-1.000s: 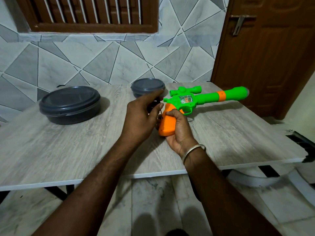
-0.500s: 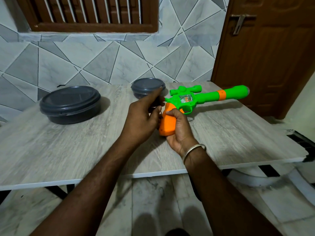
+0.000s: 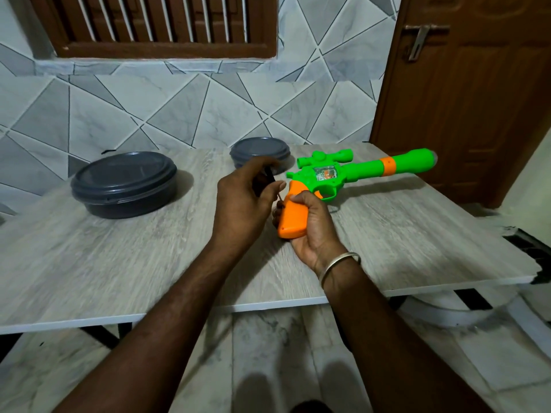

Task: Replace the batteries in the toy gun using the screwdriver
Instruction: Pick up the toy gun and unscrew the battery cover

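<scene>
A big dark bowl (image 3: 123, 183) sits left on the table (image 3: 89, 263); the left hand (image 3: 241, 204) pinches the screwdriver (image 3: 269, 176), tip at the orange grip of the toy gun (image 3: 325, 174); the right hand (image 3: 316, 231) wraps its fingers round that grip; the barrel points right.

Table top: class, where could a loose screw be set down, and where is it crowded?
Free: the wide near-left stretch of the table, between the large container and the front edge; also the right side, in front of the toy gun. Crowded: mid-back, where the left hand, screwdriver, right hand and small container cluster.
</scene>
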A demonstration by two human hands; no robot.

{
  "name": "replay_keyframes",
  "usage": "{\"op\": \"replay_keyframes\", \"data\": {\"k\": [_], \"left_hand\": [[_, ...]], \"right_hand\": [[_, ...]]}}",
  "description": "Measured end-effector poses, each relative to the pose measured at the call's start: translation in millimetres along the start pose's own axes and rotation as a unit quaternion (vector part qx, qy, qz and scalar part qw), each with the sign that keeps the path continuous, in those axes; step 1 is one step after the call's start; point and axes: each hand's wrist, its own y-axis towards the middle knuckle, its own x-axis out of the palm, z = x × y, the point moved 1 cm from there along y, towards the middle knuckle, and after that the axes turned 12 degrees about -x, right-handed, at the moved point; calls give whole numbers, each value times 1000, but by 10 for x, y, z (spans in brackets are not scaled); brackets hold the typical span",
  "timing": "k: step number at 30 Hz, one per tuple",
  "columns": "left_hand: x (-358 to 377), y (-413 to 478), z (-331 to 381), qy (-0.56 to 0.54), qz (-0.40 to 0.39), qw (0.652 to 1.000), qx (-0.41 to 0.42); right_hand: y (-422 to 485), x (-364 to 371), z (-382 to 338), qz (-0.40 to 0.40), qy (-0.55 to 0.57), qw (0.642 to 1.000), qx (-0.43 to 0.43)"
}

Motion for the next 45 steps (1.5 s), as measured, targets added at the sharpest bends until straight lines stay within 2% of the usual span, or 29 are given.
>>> {"op": "replay_keyframes", "data": {"k": [6,11,16,22,26,32,37,45], "left_hand": [[-26,-11,44,-32,-35,999,2],[-24,26,48,-5,-2,1000,5],[-28,-10,42,-9,-30,999,17],[16,13,59,6,7,1000,28],[33,-22,61,7,-15,999,33],[45,-15,62,1,18,999,27],[32,-27,55,-8,-13,1000,28],[42,15,78,11,7,999,38]], "right_hand": [[-8,19,-8,5,7,1000,2],[-2,16,13,14,9,1000,4],[-21,31,-17,1,13,1000,-1],[-10,29,8,2,16,1000,4],[22,28,14,-6,14,1000,5],[14,12,26,0,9,1000,4],[33,11,30,-7,8,1000,5],[8,11,21,-1,9,1000,0]]}}
